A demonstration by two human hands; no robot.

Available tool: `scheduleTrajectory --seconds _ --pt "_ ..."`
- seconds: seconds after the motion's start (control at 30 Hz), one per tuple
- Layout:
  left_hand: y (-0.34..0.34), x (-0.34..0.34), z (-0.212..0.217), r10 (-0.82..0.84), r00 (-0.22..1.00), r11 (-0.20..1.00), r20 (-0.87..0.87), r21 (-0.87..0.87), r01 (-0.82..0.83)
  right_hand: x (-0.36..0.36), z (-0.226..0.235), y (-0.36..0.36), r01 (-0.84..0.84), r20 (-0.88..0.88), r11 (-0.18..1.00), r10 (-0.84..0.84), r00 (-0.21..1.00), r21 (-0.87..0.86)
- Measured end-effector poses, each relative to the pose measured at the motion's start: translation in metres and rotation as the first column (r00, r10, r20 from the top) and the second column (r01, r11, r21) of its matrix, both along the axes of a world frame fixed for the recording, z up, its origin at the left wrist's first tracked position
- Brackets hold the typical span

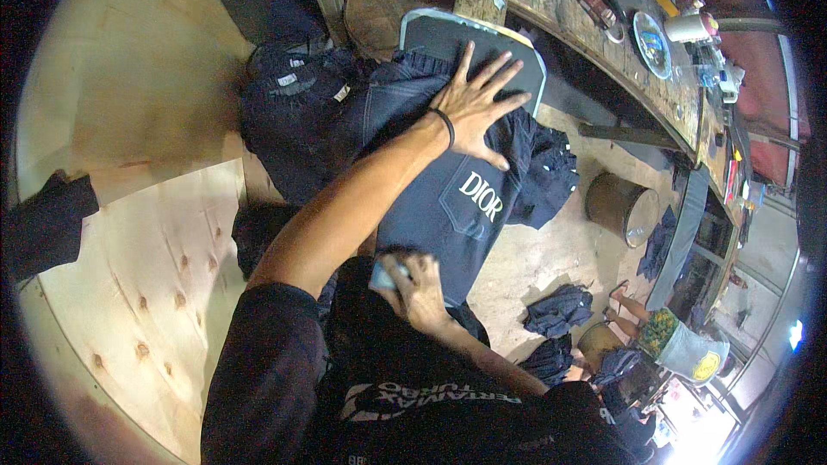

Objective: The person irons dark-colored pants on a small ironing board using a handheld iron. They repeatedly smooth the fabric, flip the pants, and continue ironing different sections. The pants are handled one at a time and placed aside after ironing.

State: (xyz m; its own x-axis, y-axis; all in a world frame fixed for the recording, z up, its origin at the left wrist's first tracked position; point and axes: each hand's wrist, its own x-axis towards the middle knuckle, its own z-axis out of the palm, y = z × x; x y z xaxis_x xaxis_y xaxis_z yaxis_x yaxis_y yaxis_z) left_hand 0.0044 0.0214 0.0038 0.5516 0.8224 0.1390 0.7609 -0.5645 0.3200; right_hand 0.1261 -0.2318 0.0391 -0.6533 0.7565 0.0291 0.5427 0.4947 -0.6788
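My left hand [476, 106] lies flat and spread, fingers wide apart, palm down on the dark jeans [439, 198] where they drape over the board [448, 34]. A black band circles that wrist. The hand grips nothing; it only presses the cloth against the board's near edge.

My right hand [418, 288] is curled close to my chest, at about 6 o'clock from the left one, fingers closed around a small pale-blue block [382, 275]. It sits just at the lower hem of the jeans, touching or nearly touching the fabric; I cannot tell which.

The jeans run from the board down toward me, back pocket up, with white lettering printed on the pocket. At 9 o'clock from the left hand a pile [293, 95] of dark folded garments rests beside the board. At 3 o'clock stands a round bucket [622, 207] on the floor, and at 1 o'clock a long wooden bench [603, 60] curves away, carrying a dish and small tools. More dark garments lie on the floor at 5 o'clock.
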Motion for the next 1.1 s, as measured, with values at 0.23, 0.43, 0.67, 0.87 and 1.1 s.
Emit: scheduleTrajectory --seconds 0.23,0.43,0.67,0.87,1.1 --pt "-0.003 0.002 0.000 0.058 0.998 0.998 -0.030 0.018 -0.058 0.037 -0.007 -0.016 0.065 0.107 0.997 -0.069 0.992 0.041" --pt "-0.005 0.004 0.003 0.070 0.997 0.997 -0.029 0.038 -0.069 0.068 -0.018 -0.021 0.075 0.262 0.997 -0.081 0.962 0.031" --pt "-0.003 0.005 0.002 0.058 0.996 0.998 -0.062 0.019 -0.057 0.088 -0.008 -0.036 0.225 0.102 0.974 -0.221 0.970 -0.029" --pt "-0.034 0.005 0.016 0.209 0.975 0.946 0.077 0.234 -0.222 0.098 0.022 0.056 0.243 -0.249 0.970 -0.241 0.938 -0.026" --pt "-0.284 -0.001 -0.025 0.855 0.455 0.508 0.247 -0.569 -0.647 0.044 -0.029 0.086 0.407 -0.289 0.890 -0.342 0.894 0.204"
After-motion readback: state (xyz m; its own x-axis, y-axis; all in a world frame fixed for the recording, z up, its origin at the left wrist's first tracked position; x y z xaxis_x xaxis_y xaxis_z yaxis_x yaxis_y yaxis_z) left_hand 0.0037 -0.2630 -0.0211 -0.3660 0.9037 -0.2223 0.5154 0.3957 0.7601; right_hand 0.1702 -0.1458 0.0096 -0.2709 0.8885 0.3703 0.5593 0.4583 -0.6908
